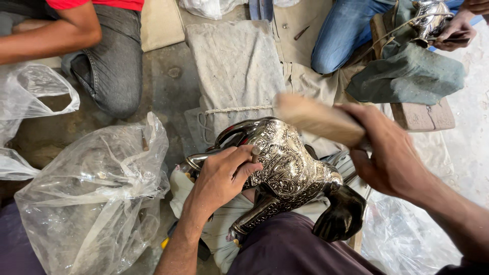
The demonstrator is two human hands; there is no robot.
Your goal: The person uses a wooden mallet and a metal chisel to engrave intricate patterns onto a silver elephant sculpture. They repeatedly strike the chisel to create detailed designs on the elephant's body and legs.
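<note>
- Across the concrete floor (170, 86), worn grey cloths (237, 63) are spread flat, and two other people are seated at the far edge: one in dark grey trousers (114, 61) at the upper left, one in blue jeans (344, 30) at the upper right, whose hand (456, 30) is laid on a shiny metal piece (430, 18).
- At the lower left, a large clear plastic bag (91, 203) is seen, knotted at the top, with a dim metal shape inside.
- At the centre, an engraved silver-coloured metal animal figure (285, 168) is laid on its side across the person's lap, on purple cloth (290, 249); its body is covered with fine scrolling patterns, and its plain polished legs are pointed towards the wearer.
- The right hand (389, 158) is closed firmly around a wooden mallet (318, 119), which is raised above the figure and blurred by movement.
- The left hand (221, 178) is rested on the figure's flank, its fingers pinched together around a small metal punch (255, 153), whose tip is set against the engraved surface.
- Just below the left wrist, a small yellow-handled tool (165, 242) is partly hidden.
</note>
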